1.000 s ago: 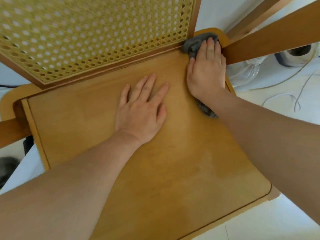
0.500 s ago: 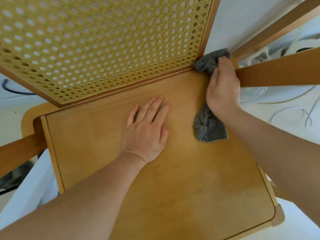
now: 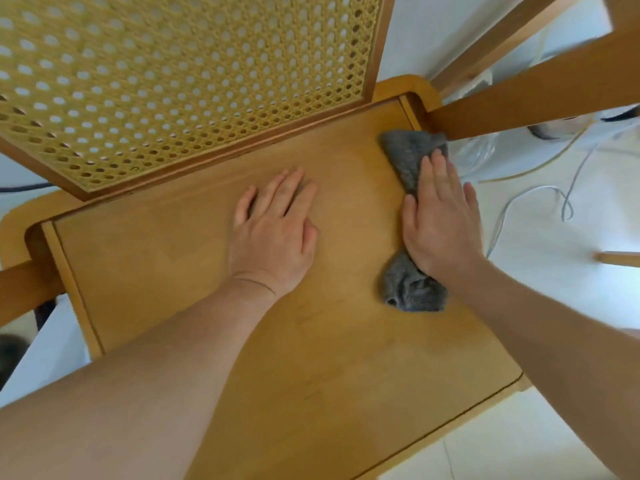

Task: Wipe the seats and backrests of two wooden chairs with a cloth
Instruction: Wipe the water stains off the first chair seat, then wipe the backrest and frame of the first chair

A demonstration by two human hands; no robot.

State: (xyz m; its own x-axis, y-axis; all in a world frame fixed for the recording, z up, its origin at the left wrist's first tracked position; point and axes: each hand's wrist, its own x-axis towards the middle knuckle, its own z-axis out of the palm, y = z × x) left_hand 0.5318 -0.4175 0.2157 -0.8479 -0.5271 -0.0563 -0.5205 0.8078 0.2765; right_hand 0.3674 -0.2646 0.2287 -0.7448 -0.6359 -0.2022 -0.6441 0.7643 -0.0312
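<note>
Head view: I see a wooden chair seat (image 3: 194, 271) under a cane backrest (image 3: 180, 77).
Left hand (image 3: 273, 233): I see it spread flat, palm down mid-seat, holding nothing.
Cloth (image 3: 408, 289): grey, bunched, lying along the seat's right side.
Right hand (image 3: 440, 220): I see it flat, fingers extended, pressing on the cloth, not gripping.
Floor (image 3: 540, 216): white cables lie right of the chair.
</note>
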